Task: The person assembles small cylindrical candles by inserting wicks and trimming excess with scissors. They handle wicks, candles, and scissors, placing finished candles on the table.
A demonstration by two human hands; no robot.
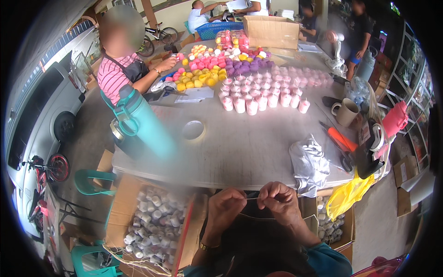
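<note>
We pinch the string [252,199] with left hand [226,208] and right hand [281,204]; gentle, even tension should serve us best.

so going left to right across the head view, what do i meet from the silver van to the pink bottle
Silver van, teal bottle, tape roll, left hand, thin string, right hand, grey cloth, yellow bag, pink bottle.

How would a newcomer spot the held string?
Find the table; at its near edge are the left hand and right hand. The string is the thin pale line stretched between them, unlike the loose strands by the lower-left box.
</note>
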